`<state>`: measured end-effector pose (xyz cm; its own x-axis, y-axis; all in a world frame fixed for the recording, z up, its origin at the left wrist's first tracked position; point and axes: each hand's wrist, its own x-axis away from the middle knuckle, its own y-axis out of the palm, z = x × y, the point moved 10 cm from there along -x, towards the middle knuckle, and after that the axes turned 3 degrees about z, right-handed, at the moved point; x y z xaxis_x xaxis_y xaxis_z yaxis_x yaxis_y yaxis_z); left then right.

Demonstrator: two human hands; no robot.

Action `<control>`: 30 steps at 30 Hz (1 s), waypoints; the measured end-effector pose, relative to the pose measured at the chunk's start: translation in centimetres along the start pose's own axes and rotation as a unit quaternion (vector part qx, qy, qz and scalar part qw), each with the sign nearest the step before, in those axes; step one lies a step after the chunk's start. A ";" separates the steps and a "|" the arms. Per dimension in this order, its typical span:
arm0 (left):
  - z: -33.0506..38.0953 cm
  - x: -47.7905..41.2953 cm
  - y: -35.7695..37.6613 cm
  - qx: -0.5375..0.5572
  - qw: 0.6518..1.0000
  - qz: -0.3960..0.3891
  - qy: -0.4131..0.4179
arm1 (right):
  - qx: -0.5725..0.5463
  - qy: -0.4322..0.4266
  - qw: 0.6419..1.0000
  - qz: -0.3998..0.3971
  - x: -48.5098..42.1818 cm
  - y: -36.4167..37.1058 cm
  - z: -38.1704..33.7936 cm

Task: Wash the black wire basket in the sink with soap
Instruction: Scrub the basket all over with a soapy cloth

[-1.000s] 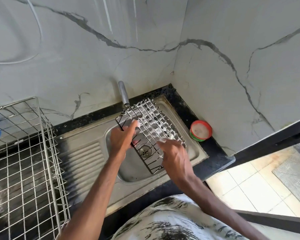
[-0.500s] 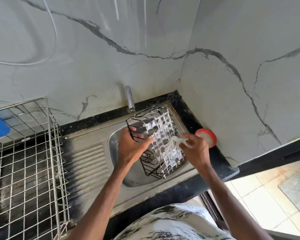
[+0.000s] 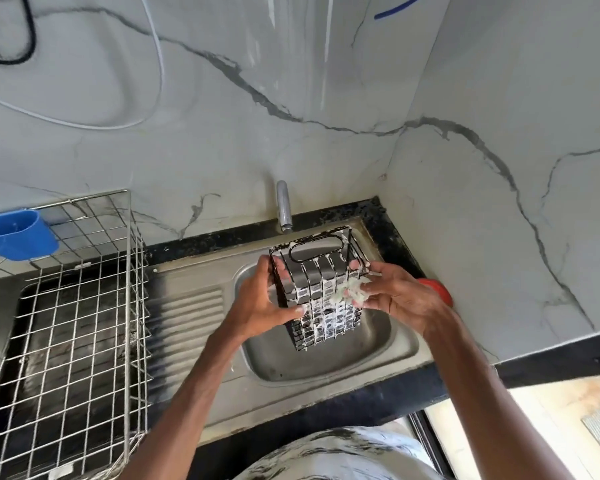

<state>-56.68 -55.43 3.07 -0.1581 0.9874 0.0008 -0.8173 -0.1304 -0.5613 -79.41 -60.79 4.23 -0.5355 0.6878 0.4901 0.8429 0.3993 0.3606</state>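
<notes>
The black wire basket (image 3: 321,289) is held above the steel sink (image 3: 388,344), tilted with its open top facing me and soap foam on its lower wires. My left hand (image 3: 262,304) grips its left side, thumb along the front wires. My right hand (image 3: 399,296) holds a pale soapy scrubber (image 3: 350,292) against the basket's right front corner. The tap (image 3: 283,206) stands just behind the basket.
A large steel wire dish rack (image 3: 84,323) fills the left, with a blue plastic cup (image 3: 14,233) hung on its back edge. A red-lidded soap tub (image 3: 437,291) sits on the black counter (image 3: 392,230) behind my right hand. Marble walls close the corner.
The basket was turned from lying on its side to upright with its opening toward me and lifted higher. My right hand moved the scrubber to the basket's right side.
</notes>
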 end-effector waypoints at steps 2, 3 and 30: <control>-0.5 0.1 -0.3 -0.028 1.000 0.002 -0.010 | 0.009 0.007 1.000 -0.001 -0.4 0.4 0.4; -0.7 0.2 -0.3 -0.042 0.999 0.002 -0.019 | 0.015 0.008 1.000 -0.004 -0.7 0.7 0.7; -4.5 3.5 5.2 0.380 0.865 -0.056 -0.322 | 0.019 0.040 0.999 -0.015 -1.6 -0.3 1.3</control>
<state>-59.03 -52.21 -3.56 -0.1312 0.7751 0.6181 -0.9370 -0.3006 0.1780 -78.77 -61.21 2.34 -0.5622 0.6244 0.5423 0.8267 0.4437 0.3461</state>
